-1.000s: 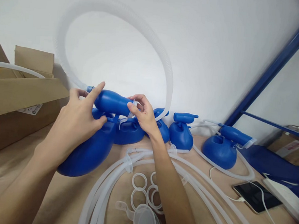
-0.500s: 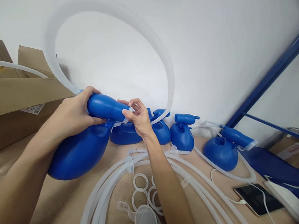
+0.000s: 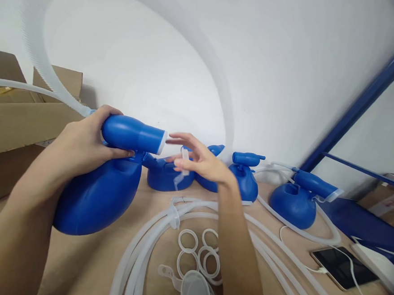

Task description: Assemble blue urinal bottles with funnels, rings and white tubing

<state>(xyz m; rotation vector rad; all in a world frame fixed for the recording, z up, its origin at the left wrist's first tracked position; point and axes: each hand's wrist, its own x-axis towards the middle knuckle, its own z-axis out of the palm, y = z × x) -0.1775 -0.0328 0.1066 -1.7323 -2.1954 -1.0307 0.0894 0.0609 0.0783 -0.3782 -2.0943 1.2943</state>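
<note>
My left hand (image 3: 99,136) grips the blue neck piece of a large blue bottle (image 3: 102,195), which is tilted above the table at the left. A white ring rims the open right end of the neck. Just right of it, my right hand (image 3: 196,158) holds a small translucent cap (image 3: 185,161) with a dangling strap between thumb and fingers; the other fingers stretch toward the neck. From behind my left hand a ribbed translucent hose (image 3: 38,46) arches up in front of the wall.
More blue bottles (image 3: 292,206) stand along the wall. Coiled hoses (image 3: 142,251), white rings (image 3: 187,241) and translucent caps (image 3: 195,291) lie on the table (image 3: 84,265). A cardboard box (image 3: 16,126) is left, a phone (image 3: 344,265) with cable right.
My right hand has moved right, off the neck's end, with the cap in its fingers. The bottle has shifted slightly left and the hose loop has swung up and left.
</note>
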